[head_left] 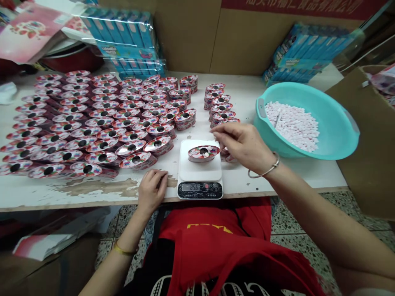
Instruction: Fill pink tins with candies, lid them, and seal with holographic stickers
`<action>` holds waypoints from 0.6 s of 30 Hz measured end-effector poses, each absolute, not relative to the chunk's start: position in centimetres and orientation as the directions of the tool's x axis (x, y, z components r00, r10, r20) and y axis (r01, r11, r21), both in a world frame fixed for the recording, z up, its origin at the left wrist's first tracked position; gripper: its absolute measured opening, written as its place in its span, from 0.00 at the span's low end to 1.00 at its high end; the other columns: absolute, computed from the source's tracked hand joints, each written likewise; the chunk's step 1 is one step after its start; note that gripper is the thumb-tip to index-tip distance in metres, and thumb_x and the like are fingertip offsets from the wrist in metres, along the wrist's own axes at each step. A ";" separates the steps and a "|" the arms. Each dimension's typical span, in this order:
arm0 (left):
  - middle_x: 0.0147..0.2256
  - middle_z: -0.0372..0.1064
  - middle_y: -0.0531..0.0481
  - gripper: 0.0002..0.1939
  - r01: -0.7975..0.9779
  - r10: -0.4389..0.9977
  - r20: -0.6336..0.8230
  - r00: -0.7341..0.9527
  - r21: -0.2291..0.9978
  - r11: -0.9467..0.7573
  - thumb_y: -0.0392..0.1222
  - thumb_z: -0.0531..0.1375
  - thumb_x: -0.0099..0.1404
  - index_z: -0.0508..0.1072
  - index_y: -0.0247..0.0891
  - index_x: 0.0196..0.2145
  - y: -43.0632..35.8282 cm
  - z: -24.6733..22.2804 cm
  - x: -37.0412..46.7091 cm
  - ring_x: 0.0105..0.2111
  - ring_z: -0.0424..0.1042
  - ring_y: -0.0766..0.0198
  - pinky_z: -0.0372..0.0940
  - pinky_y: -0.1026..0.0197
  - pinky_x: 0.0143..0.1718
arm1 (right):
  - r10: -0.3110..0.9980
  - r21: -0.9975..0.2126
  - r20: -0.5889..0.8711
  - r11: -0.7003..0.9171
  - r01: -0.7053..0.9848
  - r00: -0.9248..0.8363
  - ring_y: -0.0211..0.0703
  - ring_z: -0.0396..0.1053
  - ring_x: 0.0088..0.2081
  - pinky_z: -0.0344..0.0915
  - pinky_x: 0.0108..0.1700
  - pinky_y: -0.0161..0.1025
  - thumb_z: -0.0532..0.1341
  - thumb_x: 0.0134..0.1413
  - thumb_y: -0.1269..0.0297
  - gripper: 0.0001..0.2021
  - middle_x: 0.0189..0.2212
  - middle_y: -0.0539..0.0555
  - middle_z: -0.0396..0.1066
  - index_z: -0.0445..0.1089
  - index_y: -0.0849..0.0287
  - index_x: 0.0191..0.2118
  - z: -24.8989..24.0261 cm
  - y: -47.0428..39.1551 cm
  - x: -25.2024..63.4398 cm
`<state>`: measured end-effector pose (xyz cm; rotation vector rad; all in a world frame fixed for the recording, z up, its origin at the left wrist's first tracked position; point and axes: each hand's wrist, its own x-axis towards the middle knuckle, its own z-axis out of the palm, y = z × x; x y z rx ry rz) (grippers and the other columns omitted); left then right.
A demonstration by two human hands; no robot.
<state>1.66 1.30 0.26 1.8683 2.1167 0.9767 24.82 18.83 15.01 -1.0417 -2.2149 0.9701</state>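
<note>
A red-and-white oval container (pixel 203 153) with a dark hole in its top rests on a white digital scale (pixel 200 172), whose display seems to read 856. A few small white pieces lie on the container's top. My right hand (pixel 243 144) hovers just right of it, thumb and fingers pinched together; what they hold, if anything, is too small to make out. Beside the scale on the left, my left hand (pixel 152 187) rests at the table's front edge, fingers curled, their tips partly hidden.
Many similar containers (pixel 105 113) stand in rows at the left, with a shorter row behind my right hand. A turquoise basin (pixel 335 119) of white pieces (pixel 293 125) is at the right. Blue boxes (pixel 123 37) stand at the back; a cardboard box (pixel 364 144) is far right.
</note>
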 end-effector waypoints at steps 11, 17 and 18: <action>0.35 0.69 0.47 0.08 0.834 0.931 0.294 -0.215 0.551 0.019 0.40 0.55 0.66 0.73 0.39 0.39 1.3 0.1 1.7 0.37 0.69 0.61 0.64 0.59 0.41 | 0.810 -0.654 0.157 0.514 0.555 -0.565 0.48 0.72 0.43 0.67 0.46 0.44 0.54 0.63 0.58 0.14 0.41 0.58 0.76 0.74 0.58 0.44 13.3 16.9 28.2; 0.34 0.69 0.47 0.07 0.843 0.925 0.331 -0.188 0.538 -0.022 0.39 0.55 0.66 0.72 0.38 0.39 1.3 0.3 1.6 0.36 0.69 0.62 0.64 0.59 0.40 | 0.729 -0.392 0.079 0.650 0.651 -0.680 0.48 0.74 0.40 0.70 0.41 0.44 0.49 0.66 0.63 0.19 0.41 0.62 0.75 0.66 0.63 0.57 12.1 14.7 27.6; 0.34 0.69 0.47 0.07 0.843 0.925 0.330 -0.187 0.537 -0.021 0.39 0.55 0.66 0.72 0.38 0.39 1.3 0.3 1.6 0.36 0.69 0.62 0.64 0.59 0.40 | 0.724 -0.349 0.046 0.657 0.668 -0.689 0.48 0.74 0.39 0.70 0.39 0.43 0.49 0.66 0.63 0.20 0.41 0.62 0.75 0.64 0.63 0.59 12.0 14.4 27.4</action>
